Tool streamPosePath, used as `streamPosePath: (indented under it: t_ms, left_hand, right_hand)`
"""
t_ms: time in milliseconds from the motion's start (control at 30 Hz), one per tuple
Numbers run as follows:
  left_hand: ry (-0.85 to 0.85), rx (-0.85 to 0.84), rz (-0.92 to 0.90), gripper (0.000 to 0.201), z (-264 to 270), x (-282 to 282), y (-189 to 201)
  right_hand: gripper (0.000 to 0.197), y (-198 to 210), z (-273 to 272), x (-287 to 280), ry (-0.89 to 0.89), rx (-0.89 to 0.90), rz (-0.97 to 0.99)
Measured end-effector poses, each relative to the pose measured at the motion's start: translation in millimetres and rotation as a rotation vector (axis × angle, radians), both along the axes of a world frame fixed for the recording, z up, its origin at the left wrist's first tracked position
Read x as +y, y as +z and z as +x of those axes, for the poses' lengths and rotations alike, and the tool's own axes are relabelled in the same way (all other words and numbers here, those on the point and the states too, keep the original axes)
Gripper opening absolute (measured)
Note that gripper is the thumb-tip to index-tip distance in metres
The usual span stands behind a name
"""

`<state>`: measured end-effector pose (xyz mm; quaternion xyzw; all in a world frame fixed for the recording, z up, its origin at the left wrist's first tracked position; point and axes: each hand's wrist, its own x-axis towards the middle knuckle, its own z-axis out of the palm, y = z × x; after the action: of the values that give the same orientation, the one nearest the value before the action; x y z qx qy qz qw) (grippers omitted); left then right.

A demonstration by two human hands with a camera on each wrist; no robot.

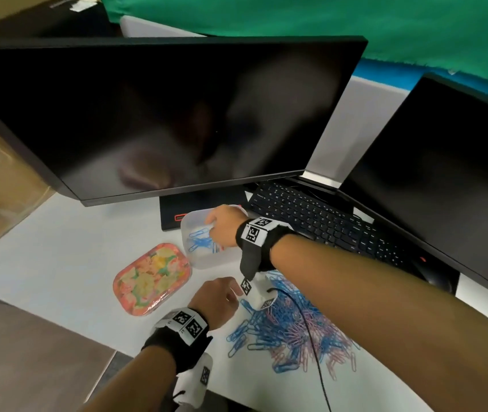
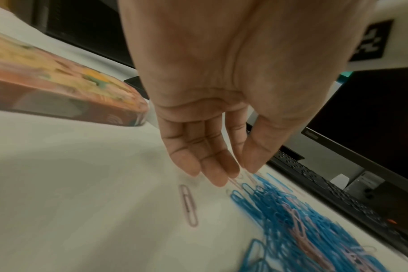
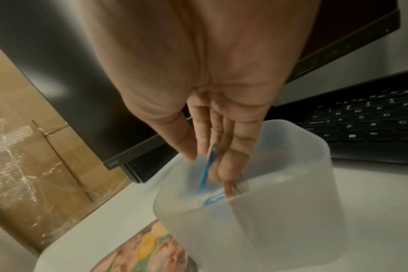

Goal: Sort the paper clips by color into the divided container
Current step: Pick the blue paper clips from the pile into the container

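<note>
**Paper clip sorting, desk pretty crowded**

Big dark monitor (image 1: 159, 120) right behind the work area, second monitor (image 1: 445, 185) off to the right, black keyboard (image 1: 320, 218) wedged between them and just beside the container. Flowery pink lid (image 1: 152, 279) lying flat on the white desk (image 1: 58, 257), touching or nearly touching the container's near-left side. Black cable (image 1: 311, 328) running straight across the loose pile. Cardboard box (image 3: 23, 147) wrapped in clear tape off to the left.

Frosted plastic container (image 3: 268, 230) standing upright in front of the monitor base, several blue clips (image 1: 199, 240) lying in its left compartment. Something pinkish past the divider in the right wrist view, too blurred to call.

Right hand (image 1: 222, 227) reaching down into the container, fingers straight and close together, one blue clip (image 3: 207, 169) blurred at the fingertips; gripped or dropping, can't tell.

Left hand (image 2: 210, 103) hovering low over the near edge of the mixed blue and pink pile (image 1: 296, 331), fingers relaxed and pointing down, holding nothing. One pink clip (image 2: 188, 205) lying alone just beside the pile.
</note>
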<state>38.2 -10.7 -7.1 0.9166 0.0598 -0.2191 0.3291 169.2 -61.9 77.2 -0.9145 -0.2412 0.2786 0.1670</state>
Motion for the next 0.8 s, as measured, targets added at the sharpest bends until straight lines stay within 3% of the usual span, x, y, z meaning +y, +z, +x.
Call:
streamPosePath:
  t_ms: [100,333,533,800]
  left_hand:
    - [-0.080,0.018,0.022,0.015,-1,0,0]
    - [-0.265,0.078,0.174,0.017,-5,-19,-8]
    - [-0.334,0.072,0.284,0.016,-4,-28,-13]
    - [-0.355,-0.012,0.349,0.021,1,-37,-13]
  right_hand:
    - [0.026,0,-5,-22,-0.114,-0.030,0.140]
    - [0.020,-39,-54,-115,-0.218,0.100,0.159]
    - [0.008,-59,-113,-156,-0.074,0.058,0.152]
    - [0.022,-84,-163,-153,0.199,-0.080,0.075]
